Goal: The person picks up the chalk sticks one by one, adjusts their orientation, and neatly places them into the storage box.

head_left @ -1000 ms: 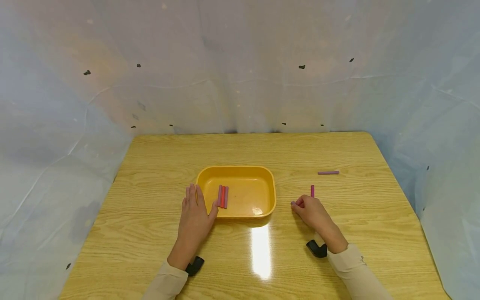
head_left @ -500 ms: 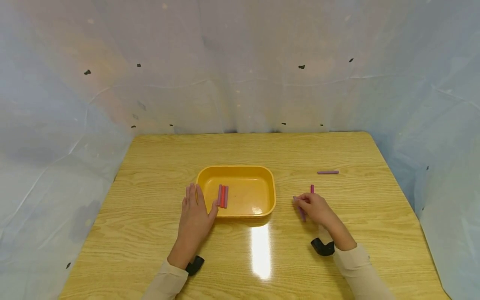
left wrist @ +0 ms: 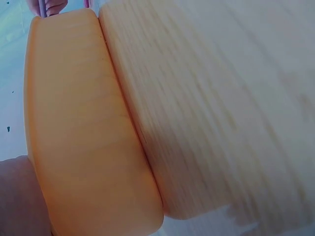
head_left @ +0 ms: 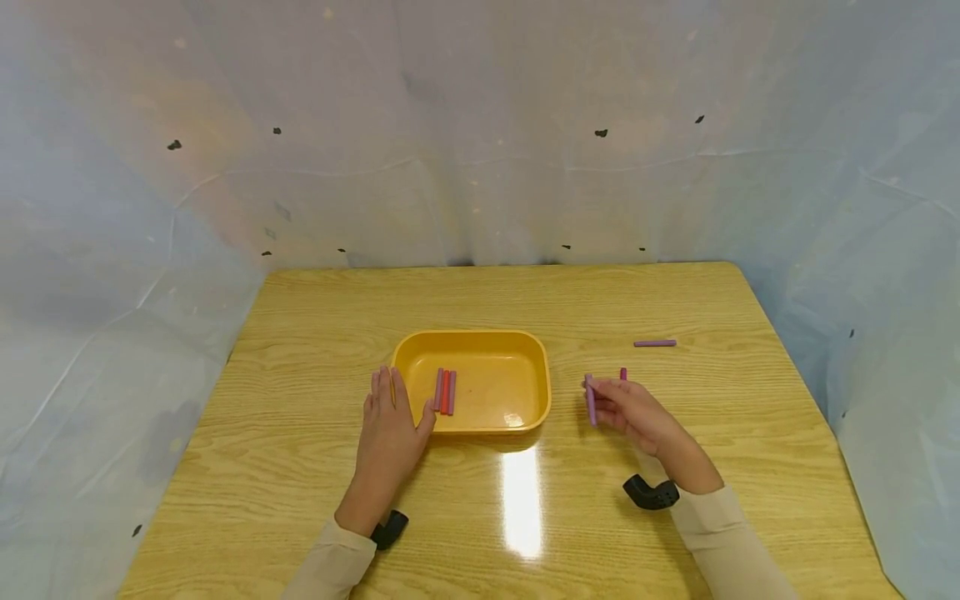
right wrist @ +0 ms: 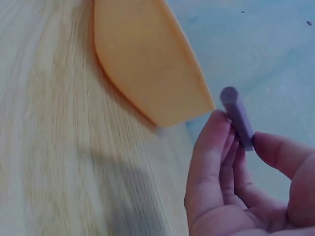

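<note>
My left hand [head_left: 390,442], fingers straight, rests on the left end of a yellow tray [head_left: 498,387], its thumb over the near-left rim. Inside the tray, close to that thumb, two purple sticks [head_left: 439,389] lie side by side with a red stick [head_left: 446,393] between them. To the right of the tray, my right hand [head_left: 637,417] pinches another purple stick [head_left: 590,400] between thumb and fingers, raised over the table. The right wrist view shows the round end of this held stick [right wrist: 237,115]. A magenta stick [head_left: 623,374] lies just behind the right hand, partly hidden.
One more purple stick [head_left: 655,343] lies crosswise farther back on the right of the wooden table [head_left: 322,317]. Pale sheeting [head_left: 480,167] hangs behind the table and at its sides. A black wrist camera [head_left: 650,493] sits by the right wrist.
My right hand has shifted its hold on the purple stick, turned it and lifted it, now upright-looking in the head view. The left hand and the tray have stayed in place.
</note>
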Tool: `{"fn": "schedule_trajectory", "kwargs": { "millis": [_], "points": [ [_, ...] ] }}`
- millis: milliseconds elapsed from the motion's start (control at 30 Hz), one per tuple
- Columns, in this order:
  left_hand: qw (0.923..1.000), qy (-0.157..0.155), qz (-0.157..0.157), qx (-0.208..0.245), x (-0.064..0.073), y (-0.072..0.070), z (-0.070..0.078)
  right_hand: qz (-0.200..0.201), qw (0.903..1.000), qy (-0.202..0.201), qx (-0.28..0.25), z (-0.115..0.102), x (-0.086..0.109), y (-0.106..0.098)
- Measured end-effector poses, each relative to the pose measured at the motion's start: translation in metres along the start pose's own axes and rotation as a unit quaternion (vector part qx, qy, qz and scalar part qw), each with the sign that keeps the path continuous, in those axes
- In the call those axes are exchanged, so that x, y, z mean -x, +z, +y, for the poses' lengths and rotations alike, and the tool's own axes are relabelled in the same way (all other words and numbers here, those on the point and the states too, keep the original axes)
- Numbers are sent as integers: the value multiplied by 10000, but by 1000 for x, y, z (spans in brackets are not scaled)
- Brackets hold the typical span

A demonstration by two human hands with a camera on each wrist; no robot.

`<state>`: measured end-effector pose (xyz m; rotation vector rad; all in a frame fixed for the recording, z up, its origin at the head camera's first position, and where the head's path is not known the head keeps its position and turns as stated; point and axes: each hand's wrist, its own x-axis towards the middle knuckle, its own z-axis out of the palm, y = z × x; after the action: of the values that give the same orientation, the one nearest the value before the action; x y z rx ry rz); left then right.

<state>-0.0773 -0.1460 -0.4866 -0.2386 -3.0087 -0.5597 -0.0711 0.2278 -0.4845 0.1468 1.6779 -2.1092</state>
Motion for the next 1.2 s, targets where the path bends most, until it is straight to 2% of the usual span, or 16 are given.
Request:
{"fn": "schedule_trajectory", "kwargs": {
  "millis": [200, 300, 367, 567, 800, 967, 1200],
  "points": [
    [10000, 1, 10, 10, 0, 1, -2, -512, 9944, -8, -921, -5, 0, 6],
    [10000, -18, -13, 7, -1, 2, -3, -499, 9903, 37, -1299, -9, 0, 11],
    [10000, -26, -22, -7, -1, 3, -3, -484, 9894, 52, -1372, -12, 0, 15],
    [10000, -27, 8, 6, -1, 3, -4, -595, 9924, 7, -1080, -21, -5, 33],
    [10000, -37, -17, -3, -1, 2, -2, -835, 9939, -299, -658, -27, -15, 53],
    [10000, -15, 10, -16, 0, 1, -1, -930, 9938, -367, -487, -29, -23, 68],
    [10000, -18, 45, 11, 0, 0, 0, -726, 9970, -262, -54, -32, -37, 91]
  ]
}}
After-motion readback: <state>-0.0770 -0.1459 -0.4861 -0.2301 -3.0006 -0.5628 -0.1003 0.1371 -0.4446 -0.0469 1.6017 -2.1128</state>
